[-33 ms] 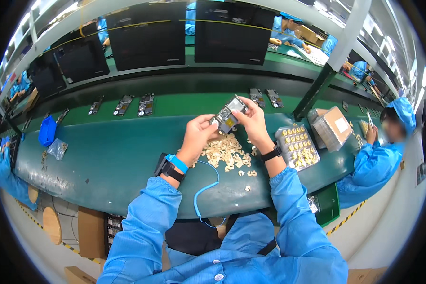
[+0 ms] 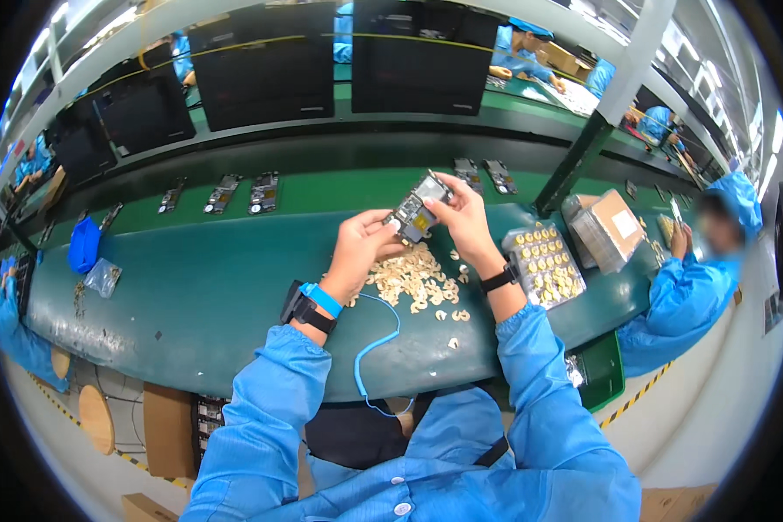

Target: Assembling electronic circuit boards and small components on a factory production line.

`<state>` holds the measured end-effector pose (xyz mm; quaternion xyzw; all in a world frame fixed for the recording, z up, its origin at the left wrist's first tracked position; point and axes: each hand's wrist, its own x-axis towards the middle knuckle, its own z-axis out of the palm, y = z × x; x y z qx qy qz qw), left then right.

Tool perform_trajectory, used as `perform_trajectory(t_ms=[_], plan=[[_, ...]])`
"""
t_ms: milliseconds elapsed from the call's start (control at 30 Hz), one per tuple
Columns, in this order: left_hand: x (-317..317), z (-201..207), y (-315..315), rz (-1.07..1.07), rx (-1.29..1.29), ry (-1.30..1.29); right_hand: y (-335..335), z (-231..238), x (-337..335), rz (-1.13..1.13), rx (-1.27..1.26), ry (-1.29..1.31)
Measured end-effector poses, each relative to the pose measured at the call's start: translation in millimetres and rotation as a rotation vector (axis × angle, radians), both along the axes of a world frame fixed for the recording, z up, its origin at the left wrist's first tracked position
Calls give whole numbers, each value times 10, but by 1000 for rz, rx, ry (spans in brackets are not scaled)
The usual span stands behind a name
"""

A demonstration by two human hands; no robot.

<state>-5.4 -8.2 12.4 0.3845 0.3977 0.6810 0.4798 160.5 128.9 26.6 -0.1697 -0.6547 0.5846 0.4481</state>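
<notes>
Between both hands I hold an electronic circuit board [image 2: 415,214], tilted above the bench, with dark, silver and yellow areas on it. My left hand [image 2: 358,250] pinches its lower left end, next to a small white round spot. At the upper right end, my right hand [image 2: 463,222] grips the board with the thumb across its face. Beneath lies a loose heap of pale, C-shaped pieces [image 2: 419,280]. Right of the heap sits a clear tray [image 2: 518,246] with rows of round yellow pieces. A blue wrist-strap cord [image 2: 363,358] trails from my left wrist.
More boards [image 2: 264,193] lie along the green strip behind the bench [image 2: 209,296]. A blue bin [image 2: 84,245] and a small plastic bag [image 2: 103,277] stand at left. A plastic-wrapped carton [image 2: 607,230] rests beside a dark post [image 2: 574,165]. A co-worker [image 2: 692,270] sits at right.
The whole view has shifted slightly. Both hands keep the same grip on the circuit board.
</notes>
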Motion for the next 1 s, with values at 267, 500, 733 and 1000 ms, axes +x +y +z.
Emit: perform_trajectory(t_ms=[267, 500, 733, 1000], plan=[[-32, -21, -36, -35, 68, -81, -265, 409, 872, -285, 108, -299], [-2, -2, -27, 58, 98, -87, -210, 159, 2313, -832, 373, -740], [47, 69, -89, 161, 77, -50, -671, 350, 2423, -530, 455, -939], [-11, -22, -100, 152, 60, 91, -593, 172, 2293, -605, 696, -866]])
